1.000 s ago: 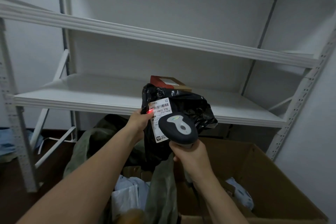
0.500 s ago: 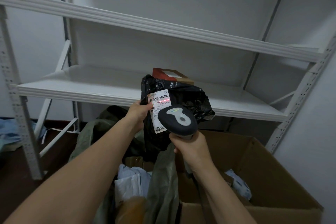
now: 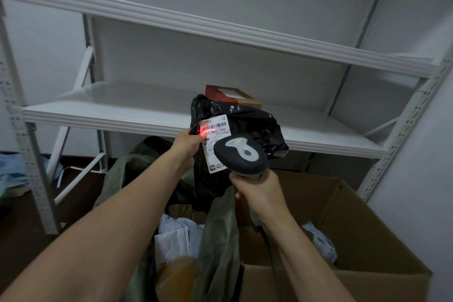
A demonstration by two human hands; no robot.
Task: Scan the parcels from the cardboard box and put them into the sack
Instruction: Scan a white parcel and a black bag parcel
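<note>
1. Black parcel [image 3: 255, 125] is hanging in the air in front of the lower shelf [image 3: 122, 115], above the sack.
2. My left grip [image 3: 187, 146] is pinching the parcel's left edge. The thumb is lying at the edge of the white label [image 3: 217, 147] and the fingers are going behind the wrap.
3. My right grip [image 3: 259, 193] is curling fully round the handle of the scanner [image 3: 241, 157]. The scanner's dark head is pointing at the label from just in front and covering its lower right corner.
4. Red scan light [image 3: 201, 130] is glowing at the left end of the barcode, right beside my thumb.
5. Green sack [image 3: 218, 233] is slumping open beneath my forearms, against the left side of the cardboard box [image 3: 355, 216]. White parcels [image 3: 175, 238] are showing among its folds.
6. One pale parcel [image 3: 320, 243] is lying inside the cardboard box near its right wall.
7. Small brown carton [image 3: 232, 97] is sitting on the lower shelf, behind the black parcel.
</note>
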